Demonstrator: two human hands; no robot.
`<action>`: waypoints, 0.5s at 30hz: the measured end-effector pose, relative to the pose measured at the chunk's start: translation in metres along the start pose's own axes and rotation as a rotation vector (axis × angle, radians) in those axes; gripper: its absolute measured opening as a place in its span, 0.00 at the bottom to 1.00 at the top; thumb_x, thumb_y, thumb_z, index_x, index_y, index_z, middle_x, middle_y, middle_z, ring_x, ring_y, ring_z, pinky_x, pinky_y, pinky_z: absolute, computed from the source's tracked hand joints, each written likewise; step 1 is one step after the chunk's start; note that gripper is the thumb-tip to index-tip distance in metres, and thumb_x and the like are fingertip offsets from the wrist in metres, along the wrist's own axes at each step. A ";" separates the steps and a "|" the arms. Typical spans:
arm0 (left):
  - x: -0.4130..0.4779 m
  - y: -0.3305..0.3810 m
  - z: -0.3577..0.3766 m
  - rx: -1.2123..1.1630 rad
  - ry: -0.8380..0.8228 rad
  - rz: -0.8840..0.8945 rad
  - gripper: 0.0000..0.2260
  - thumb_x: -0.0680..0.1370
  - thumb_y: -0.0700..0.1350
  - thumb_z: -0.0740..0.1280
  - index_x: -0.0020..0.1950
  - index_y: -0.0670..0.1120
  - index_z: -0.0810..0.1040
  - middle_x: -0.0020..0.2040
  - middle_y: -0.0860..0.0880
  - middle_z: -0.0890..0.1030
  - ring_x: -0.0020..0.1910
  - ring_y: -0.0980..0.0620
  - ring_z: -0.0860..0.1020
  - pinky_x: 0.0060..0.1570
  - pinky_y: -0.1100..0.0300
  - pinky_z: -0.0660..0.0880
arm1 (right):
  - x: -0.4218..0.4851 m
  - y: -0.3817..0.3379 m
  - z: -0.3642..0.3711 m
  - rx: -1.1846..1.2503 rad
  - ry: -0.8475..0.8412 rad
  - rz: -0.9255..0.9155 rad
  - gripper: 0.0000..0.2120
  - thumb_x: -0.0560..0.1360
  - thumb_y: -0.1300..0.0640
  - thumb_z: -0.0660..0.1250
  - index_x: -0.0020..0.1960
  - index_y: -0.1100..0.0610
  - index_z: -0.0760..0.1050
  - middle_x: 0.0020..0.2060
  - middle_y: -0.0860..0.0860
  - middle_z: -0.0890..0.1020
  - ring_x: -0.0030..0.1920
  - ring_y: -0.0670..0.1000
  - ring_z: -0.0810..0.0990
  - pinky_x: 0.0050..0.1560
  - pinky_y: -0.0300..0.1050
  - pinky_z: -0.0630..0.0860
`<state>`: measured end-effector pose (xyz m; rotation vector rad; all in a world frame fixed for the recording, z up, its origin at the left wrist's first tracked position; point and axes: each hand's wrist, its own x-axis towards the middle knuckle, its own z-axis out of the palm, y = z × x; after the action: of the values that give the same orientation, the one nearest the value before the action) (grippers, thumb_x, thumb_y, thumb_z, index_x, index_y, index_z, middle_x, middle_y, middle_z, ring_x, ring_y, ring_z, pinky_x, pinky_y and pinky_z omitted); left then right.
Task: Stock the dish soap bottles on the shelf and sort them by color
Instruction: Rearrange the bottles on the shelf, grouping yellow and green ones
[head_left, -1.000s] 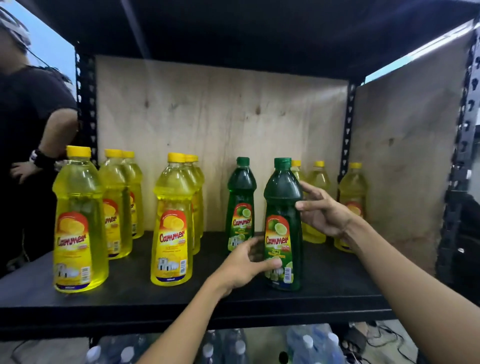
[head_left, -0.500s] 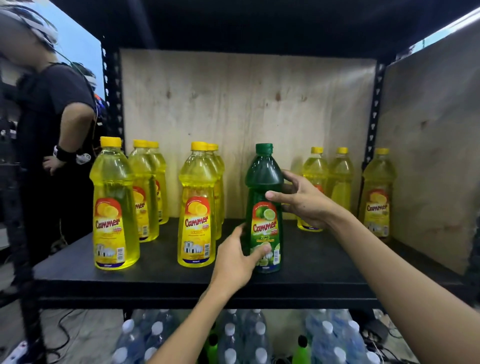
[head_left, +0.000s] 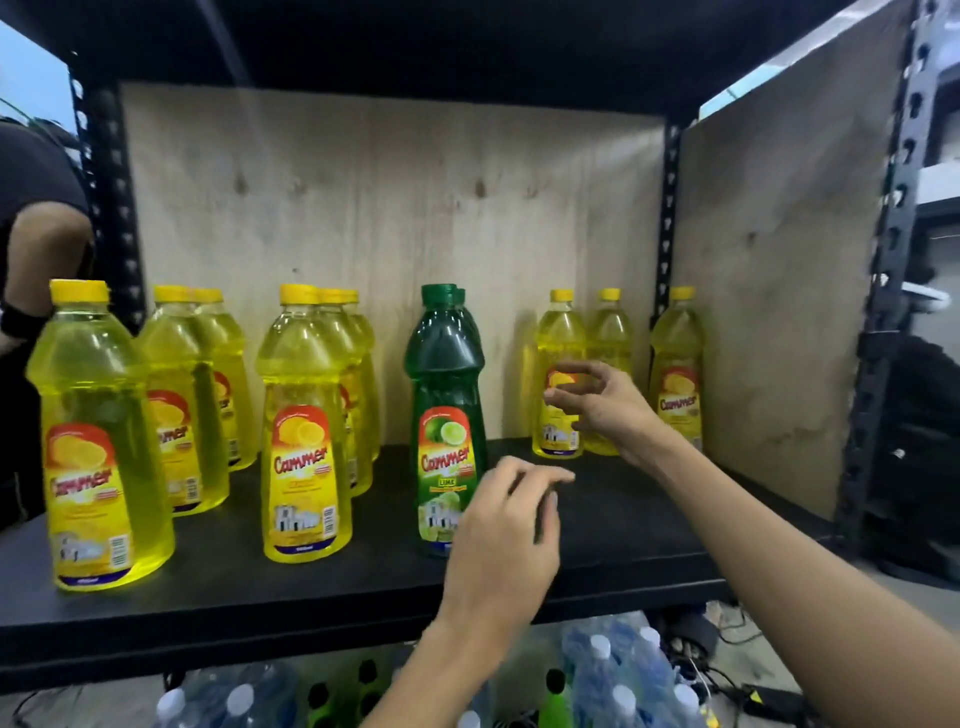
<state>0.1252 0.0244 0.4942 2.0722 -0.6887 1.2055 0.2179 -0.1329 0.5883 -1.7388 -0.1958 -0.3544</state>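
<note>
- Stocking part done: green bottle (head_left: 448, 384) stands upright mid-shelf, with a second green cap just behind it.
- Left yellow bottles (head_left: 304, 415) stand in rows at near and far left; right yellow bottles (head_left: 675, 374) stand at far right.
- Judged: yellow sits on both sides of the green, so sorting looks unfinished.
- Left hand (head_left: 498, 530) is just right of the green bottle, fingers loosely curled, holding nothing.
- Right hand (head_left: 608, 410) is apart from it, loosely curled and empty.
- Bottles are glossy translucent plastic, shouldered, with ribbed caps and paper labels.
- Shelf (head_left: 649, 525) is matt black; plywood back (head_left: 389, 197) is rough and knotted.
</note>
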 end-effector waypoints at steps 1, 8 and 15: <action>0.010 0.004 0.020 -0.061 -0.083 -0.113 0.13 0.78 0.42 0.66 0.61 0.55 0.77 0.52 0.58 0.74 0.50 0.60 0.76 0.52 0.66 0.75 | 0.007 0.008 -0.004 -0.014 0.048 0.026 0.24 0.72 0.60 0.76 0.66 0.56 0.74 0.56 0.59 0.82 0.58 0.58 0.81 0.59 0.59 0.78; 0.085 -0.041 0.141 -0.041 -0.331 -0.816 0.25 0.76 0.38 0.67 0.73 0.40 0.66 0.71 0.39 0.69 0.71 0.39 0.69 0.69 0.49 0.68 | 0.067 0.042 -0.009 -0.238 0.239 0.036 0.36 0.69 0.57 0.78 0.73 0.58 0.67 0.65 0.58 0.78 0.64 0.58 0.77 0.65 0.56 0.73; 0.116 -0.086 0.192 -0.019 -0.352 -0.823 0.31 0.75 0.42 0.73 0.74 0.41 0.63 0.70 0.40 0.71 0.69 0.40 0.70 0.65 0.48 0.71 | 0.097 0.069 -0.007 -0.277 0.264 0.056 0.33 0.70 0.59 0.77 0.72 0.57 0.70 0.66 0.58 0.77 0.66 0.56 0.76 0.66 0.53 0.74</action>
<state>0.3436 -0.0751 0.5022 2.2164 0.0481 0.3741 0.3303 -0.1596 0.5583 -1.9427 0.0983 -0.5869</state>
